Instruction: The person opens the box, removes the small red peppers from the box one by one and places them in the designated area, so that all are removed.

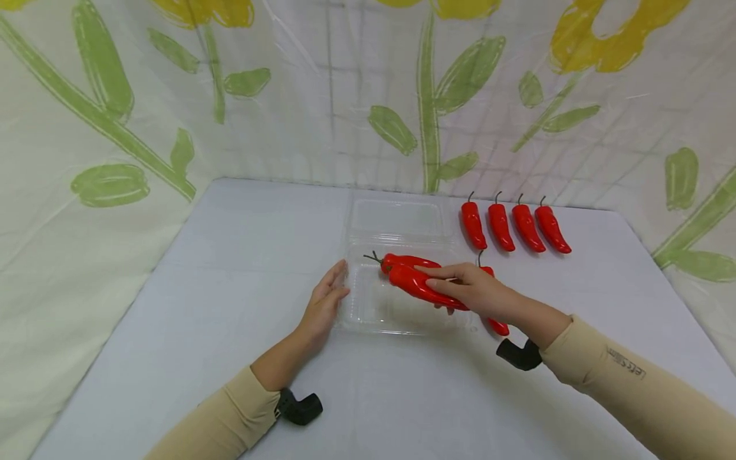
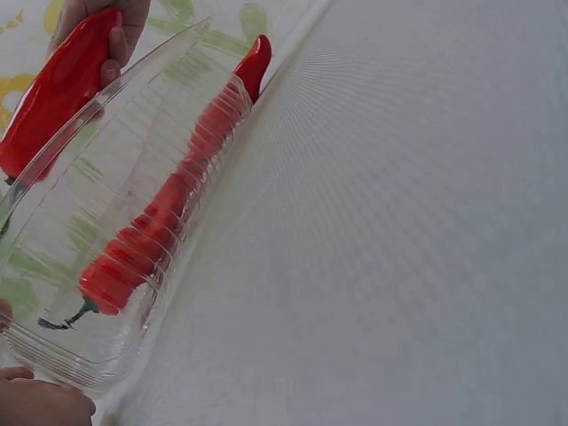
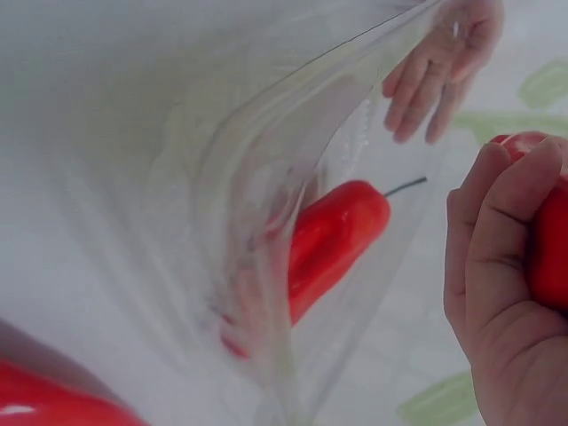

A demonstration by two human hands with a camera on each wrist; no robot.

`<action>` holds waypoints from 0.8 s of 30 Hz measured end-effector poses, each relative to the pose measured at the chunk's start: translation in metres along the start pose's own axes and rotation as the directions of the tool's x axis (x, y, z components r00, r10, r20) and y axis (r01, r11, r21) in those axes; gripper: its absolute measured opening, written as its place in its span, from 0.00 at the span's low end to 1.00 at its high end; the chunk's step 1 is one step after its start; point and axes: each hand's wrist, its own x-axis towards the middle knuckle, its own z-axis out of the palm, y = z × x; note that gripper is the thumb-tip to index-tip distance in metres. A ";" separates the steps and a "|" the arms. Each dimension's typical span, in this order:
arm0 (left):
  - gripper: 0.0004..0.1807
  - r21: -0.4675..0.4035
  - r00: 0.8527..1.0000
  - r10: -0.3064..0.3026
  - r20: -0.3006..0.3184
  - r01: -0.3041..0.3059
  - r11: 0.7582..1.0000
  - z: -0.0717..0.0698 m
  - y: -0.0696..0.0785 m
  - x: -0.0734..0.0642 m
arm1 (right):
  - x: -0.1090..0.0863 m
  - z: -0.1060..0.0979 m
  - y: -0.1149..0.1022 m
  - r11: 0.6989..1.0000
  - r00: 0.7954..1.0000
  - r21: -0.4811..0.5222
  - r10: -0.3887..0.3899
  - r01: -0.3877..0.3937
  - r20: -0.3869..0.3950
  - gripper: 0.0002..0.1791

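My right hand (image 1: 474,291) grips a glossy red chili pepper (image 1: 422,285) with a dark green stem, above an open clear plastic clamshell box (image 1: 374,313). Behind it another red pepper (image 1: 411,260) lies in the box; the right wrist view shows this pepper (image 3: 342,235) beyond the clear wall. At the box's left edge is my left hand (image 1: 322,306), touching the rim with fingers fairly straight. In the left wrist view the held pepper (image 2: 67,89) hangs over the box wall, and my left hand (image 2: 44,399) is only partly visible.
Several red peppers (image 1: 499,227) stand in a row at the back right of the white table (image 1: 230,255). One more pepper (image 1: 497,326) lies just right of the box, partly behind my right hand. The clear lid (image 1: 397,217) lies folded back behind the box.
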 end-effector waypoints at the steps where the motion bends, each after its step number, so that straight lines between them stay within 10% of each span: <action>1: 0.32 0.001 1.000 -0.005 0.001 0.005 1.000 0.000 0.000 0.000 | -0.002 -0.002 0.002 1.000 1.000 0.002 0.002 -0.002 -0.012 0.28; 24: 0.32 0.013 0.999 -0.034 -0.013 0.034 0.999 0.001 0.001 0.000 | -0.046 -0.003 0.035 0.964 0.981 0.266 0.036 0.015 -0.189 0.29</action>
